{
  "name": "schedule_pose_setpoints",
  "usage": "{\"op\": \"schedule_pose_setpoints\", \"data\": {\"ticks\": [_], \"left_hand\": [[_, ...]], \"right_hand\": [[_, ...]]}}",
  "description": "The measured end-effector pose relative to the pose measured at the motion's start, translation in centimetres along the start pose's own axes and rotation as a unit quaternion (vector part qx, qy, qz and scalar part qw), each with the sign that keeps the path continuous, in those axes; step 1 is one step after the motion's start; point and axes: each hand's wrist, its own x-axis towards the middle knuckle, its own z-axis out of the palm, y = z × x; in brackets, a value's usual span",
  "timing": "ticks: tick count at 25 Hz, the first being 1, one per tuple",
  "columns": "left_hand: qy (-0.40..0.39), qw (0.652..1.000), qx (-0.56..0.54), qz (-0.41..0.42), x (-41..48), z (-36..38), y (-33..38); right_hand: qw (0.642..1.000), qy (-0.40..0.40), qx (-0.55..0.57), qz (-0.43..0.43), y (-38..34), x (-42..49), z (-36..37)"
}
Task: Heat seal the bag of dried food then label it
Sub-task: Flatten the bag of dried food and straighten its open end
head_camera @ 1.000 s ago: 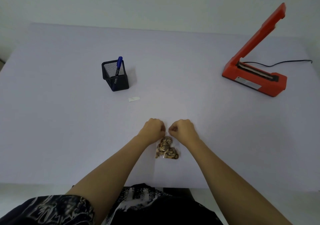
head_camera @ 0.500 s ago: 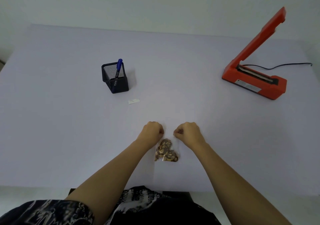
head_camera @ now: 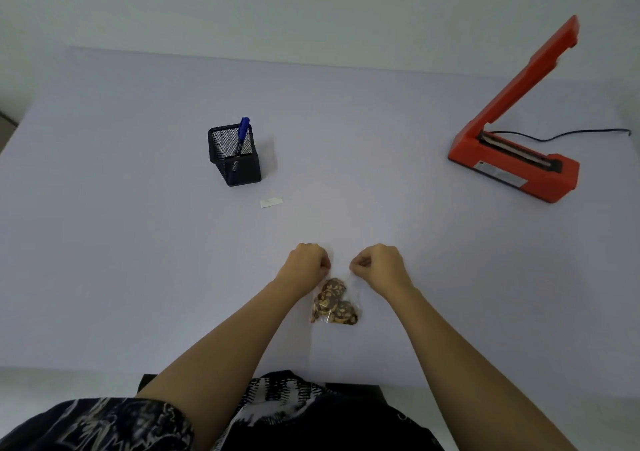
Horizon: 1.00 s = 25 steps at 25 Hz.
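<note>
A small clear bag of brown dried food (head_camera: 334,303) lies on the white table (head_camera: 138,242) close to the front edge. My left hand (head_camera: 306,261) pinches the bag's top left corner and my right hand (head_camera: 379,263) pinches the top right corner, holding the mouth stretched between them. The red heat sealer (head_camera: 512,163) stands at the far right with its arm raised. A small white label (head_camera: 271,202) lies left of centre. A blue marker (head_camera: 240,142) stands in a black mesh pen holder (head_camera: 235,159).
The sealer's black cord (head_camera: 561,135) runs off to the right behind it. The table's front edge is just below my forearms, and a wall rises behind the far edge.
My two hands have drawn apart sideways, widening the gap between them and stretching the bag's top. The bag has stayed in place on the table.
</note>
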Motion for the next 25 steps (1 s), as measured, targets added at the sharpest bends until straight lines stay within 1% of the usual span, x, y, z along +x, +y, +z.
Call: {"op": "schedule_pose_setpoints", "data": {"ticks": [3, 7, 9, 12, 15, 17, 21, 25], "left_hand": [[0.002, 1.0, -0.007, 0.002, 0.0, 0.1, -0.1], [0.004, 1.0, -0.008, -0.002, 0.2, 0.1, -0.3], [0.008, 1.0, -0.006, 0.002, 0.2, 0.3, -0.3], [0.021, 0.999, 0.0, 0.034, 0.1, 1.0, -0.2], [0.048, 0.996, 0.009, 0.078, -0.1, 1.6, -0.5], [0.062, 0.994, 0.014, 0.093, 0.0, 1.7, -0.7], [0.05, 0.994, 0.038, 0.089, 0.0, 1.2, -0.8], [0.04, 0.995, 0.039, 0.088, 0.2, 0.8, -1.2]], "right_hand": [[1.0, 0.005, -0.007, -0.005, 0.4, -0.1, -0.8], [0.998, 0.008, 0.051, -0.024, -1.1, -0.2, 0.5], [0.998, 0.001, 0.053, -0.026, -1.2, -0.4, 1.3], [0.999, 0.004, 0.043, -0.03, -0.5, -0.5, 1.6], [0.998, 0.01, 0.017, -0.056, -0.3, -0.5, 1.7], [0.997, 0.006, -0.005, -0.072, -0.4, -0.4, 1.8], [0.997, -0.004, -0.025, -0.079, -0.3, -0.3, 1.8], [0.996, -0.001, -0.042, -0.073, -0.2, -0.1, 1.5]]}}
